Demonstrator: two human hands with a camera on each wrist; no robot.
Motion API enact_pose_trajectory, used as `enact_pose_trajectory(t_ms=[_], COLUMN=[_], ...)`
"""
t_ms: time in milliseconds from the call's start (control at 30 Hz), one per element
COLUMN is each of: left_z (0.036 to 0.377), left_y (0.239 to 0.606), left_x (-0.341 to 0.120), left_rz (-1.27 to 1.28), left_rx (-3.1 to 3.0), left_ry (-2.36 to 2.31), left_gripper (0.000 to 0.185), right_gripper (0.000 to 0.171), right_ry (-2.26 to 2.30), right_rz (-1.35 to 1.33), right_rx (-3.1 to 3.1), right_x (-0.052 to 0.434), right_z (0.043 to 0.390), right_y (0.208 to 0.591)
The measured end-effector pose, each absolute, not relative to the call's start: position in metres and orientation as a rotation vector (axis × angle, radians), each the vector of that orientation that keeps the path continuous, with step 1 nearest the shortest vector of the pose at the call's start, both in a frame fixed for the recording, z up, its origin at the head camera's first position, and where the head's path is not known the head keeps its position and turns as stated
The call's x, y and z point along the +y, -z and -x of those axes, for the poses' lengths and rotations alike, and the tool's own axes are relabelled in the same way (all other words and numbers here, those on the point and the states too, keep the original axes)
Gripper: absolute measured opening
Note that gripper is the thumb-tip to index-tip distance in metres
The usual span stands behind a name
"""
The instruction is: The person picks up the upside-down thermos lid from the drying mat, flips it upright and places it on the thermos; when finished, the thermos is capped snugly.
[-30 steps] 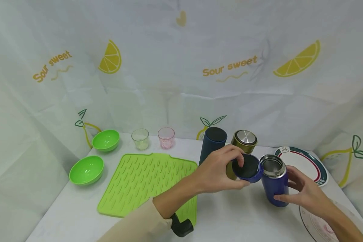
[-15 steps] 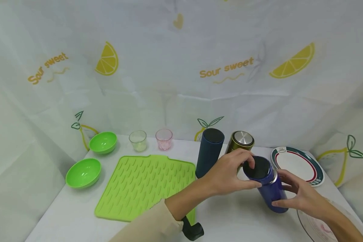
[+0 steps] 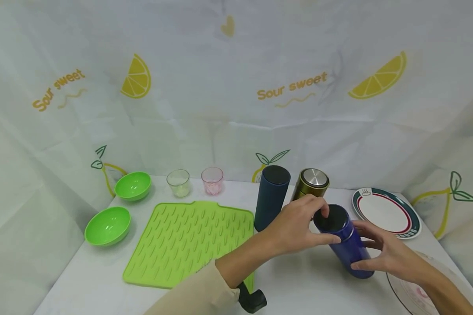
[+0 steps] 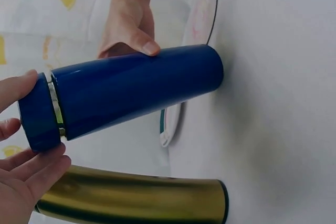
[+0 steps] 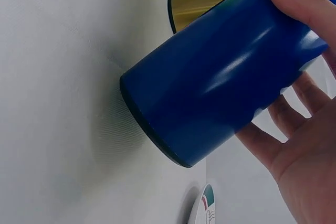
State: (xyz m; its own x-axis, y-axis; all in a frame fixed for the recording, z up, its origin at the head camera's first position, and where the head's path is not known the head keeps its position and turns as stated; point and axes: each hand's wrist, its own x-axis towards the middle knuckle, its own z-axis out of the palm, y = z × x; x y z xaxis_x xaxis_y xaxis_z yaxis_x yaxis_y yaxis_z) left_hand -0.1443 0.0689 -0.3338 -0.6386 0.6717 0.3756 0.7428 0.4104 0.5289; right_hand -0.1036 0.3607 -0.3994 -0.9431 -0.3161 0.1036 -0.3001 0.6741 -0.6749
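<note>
Left hand (image 3: pixel 295 225) curled round lid (image 3: pixel 331 220) of tilted blue flask (image 3: pixel 348 247), right hand (image 3: pixel 390 251) gripped flask body, base on tabletop (image 3: pixel 299 284).

My head camera looking down across the blue flask (image 3: pixel 347 247) from afar, both my wrist cameras sitting close beside it (image 4: pixel 131 95) (image 5: pixel 220 85), all sharing it

— What is different from a second ago?
— The lid (image 3: pixel 333 220), then held off beside the open steel mouth by the left hand (image 3: pixel 297 225), now sits on the blue flask (image 3: pixel 348 247), covering the mouth.
— And the flask?
— It now tilts, top leaning left, base edge on the bench (image 3: pixel 299 284). The right hand (image 3: pixel 386 253) grips lower on its body.
</note>
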Motion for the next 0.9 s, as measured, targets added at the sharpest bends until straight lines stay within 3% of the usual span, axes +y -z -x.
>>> enact_pose_trajectory(t_ms=[433, 733, 900], left_z=[0.149, 0.151, 0.152], left_y=[0.338, 0.336, 0.337], left_x=[0.059, 0.052, 0.049], left_rz=[1.348, 1.384, 1.425], left_rx=[-2.516, -2.61, -2.626], left_ry=[1.036, 0.985, 0.942], left_gripper=[0.044, 0.07, 0.072], right_gripper=[0.082, 0.08, 0.079], right_ry=[1.169, 1.162, 1.155], right_rz=[0.51, 0.562, 0.542], right_rx=[2.687, 2.542, 2.494], right_x=[0.365, 0.366, 0.368], right_z=[0.112, 0.119, 0.12], right_y=[0.396, 0.387, 0.386])
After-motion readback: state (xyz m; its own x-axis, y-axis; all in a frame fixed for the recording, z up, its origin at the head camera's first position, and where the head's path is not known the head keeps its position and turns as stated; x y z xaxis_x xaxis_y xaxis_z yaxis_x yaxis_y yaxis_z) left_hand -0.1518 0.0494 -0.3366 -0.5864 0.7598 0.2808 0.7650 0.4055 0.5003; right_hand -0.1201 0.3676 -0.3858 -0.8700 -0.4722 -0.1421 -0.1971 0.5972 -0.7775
